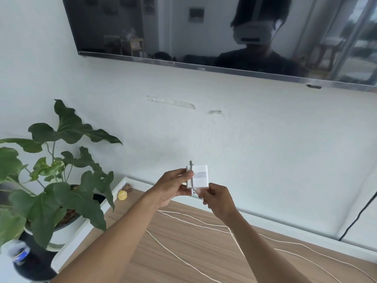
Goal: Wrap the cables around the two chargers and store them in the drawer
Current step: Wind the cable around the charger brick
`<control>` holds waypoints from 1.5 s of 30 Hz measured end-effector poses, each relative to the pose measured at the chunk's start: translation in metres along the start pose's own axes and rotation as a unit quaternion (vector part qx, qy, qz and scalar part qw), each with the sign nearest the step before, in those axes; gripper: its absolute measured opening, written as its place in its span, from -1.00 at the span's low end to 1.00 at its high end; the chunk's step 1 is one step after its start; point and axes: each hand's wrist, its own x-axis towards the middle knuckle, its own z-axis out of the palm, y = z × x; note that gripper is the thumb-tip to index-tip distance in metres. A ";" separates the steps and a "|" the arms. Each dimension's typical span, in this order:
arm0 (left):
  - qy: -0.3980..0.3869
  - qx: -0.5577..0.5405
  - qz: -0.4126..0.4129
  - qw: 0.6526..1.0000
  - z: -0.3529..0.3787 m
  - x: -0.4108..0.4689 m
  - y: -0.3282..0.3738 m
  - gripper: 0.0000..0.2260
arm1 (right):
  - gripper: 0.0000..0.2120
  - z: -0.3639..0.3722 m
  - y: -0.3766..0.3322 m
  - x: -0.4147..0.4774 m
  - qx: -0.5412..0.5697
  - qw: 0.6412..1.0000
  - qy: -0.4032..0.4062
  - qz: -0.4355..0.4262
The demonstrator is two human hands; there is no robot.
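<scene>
Two hands meet on one charger [199,176] held up in front of the wall, above the worktop [183,242]. Our left hand [173,187] clamps the white block by its left edge, thumb across the near face. Our right hand [217,198] pinches the cable [204,221] right at the block's lower corner, fingers pressed together on it.

From that pinch the cable drops and trails in long loose loops over the worktop, none of it wound yet as far as we can see. A grey prong or clip stands along the block's left side, so its long axis runs roughly vertical, broad face turned toward us.

We judge the main risk to be the slack: a loop could snag on the worktop edge or drag toward the plant [55,170] as we wind. Loose turns would slide off the smooth block, and a tight bend at the exit could strain the cable. No second charger or drawer shows.
</scene>
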 end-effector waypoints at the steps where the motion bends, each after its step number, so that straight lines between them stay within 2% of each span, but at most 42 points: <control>1: -0.015 0.017 0.000 1.000 -0.002 -0.002 0.000 -0.75 | -0.79 -0.002 0.001 0.001 -0.029 1.000 -0.011 0.003; 3: -0.045 0.058 -0.003 0.997 -0.006 -0.006 0.001 -0.73 | -0.83 -0.008 0.002 0.005 -0.118 0.992 -0.035 0.006; 7: -0.112 0.163 -0.016 0.980 -0.011 -0.014 0.001 -0.72 | -0.67 -0.020 -0.008 0.015 -0.243 0.966 -0.087 -0.014; 9: -0.122 0.198 -0.013 0.972 -0.011 -0.016 0.001 -0.74 | -0.63 -0.024 -0.022 0.017 -0.279 0.952 -0.124 -0.008; 13: -0.124 0.230 -0.029 0.965 -0.017 -0.019 -0.001 -0.72 | -0.77 -0.034 -0.042 0.023 -0.218 0.958 -0.175 0.068; 16: -0.126 0.260 -0.036 0.957 -0.016 -0.021 -0.004 -0.71 | -0.85 -0.036 -0.056 0.025 -0.233 0.946 -0.208 0.087; 22: -0.057 0.320 -0.020 0.946 -0.017 -0.021 -0.004 -0.75 | -0.78 -0.020 -0.067 0.026 -0.248 0.952 -0.159 0.081; 25: -0.017 0.307 -0.003 0.952 -0.015 -0.021 -0.004 -0.77 | -0.83 -0.013 -0.069 0.023 -0.222 0.965 -0.123 0.073; 28: 0.038 0.282 0.012 0.959 -0.011 -0.017 -0.005 -0.80 | -0.77 -0.007 -0.073 0.018 -0.216 0.971 -0.088 0.047; 31: 0.099 0.226 0.019 0.969 -0.009 -0.013 -0.006 -0.79 | -0.78 -0.002 -0.076 0.013 -0.230 0.971 -0.067 -0.012; 35: 0.137 0.123 0.023 0.983 -0.005 -0.008 -0.001 -0.84 | -0.82 0.006 -0.074 0.004 -0.239 0.964 -0.020 -0.116; 39: 0.138 0.031 0.002 0.990 0.000 -0.008 0.011 -0.79 | -0.81 0.012 -0.066 -0.005 -0.258 0.948 0.008 -0.187; 45: 0.099 -0.034 -0.018 0.994 0.006 -0.008 0.017 -0.74 | -0.80 0.007 -0.058 -0.008 -0.270 0.924 0.057 -0.263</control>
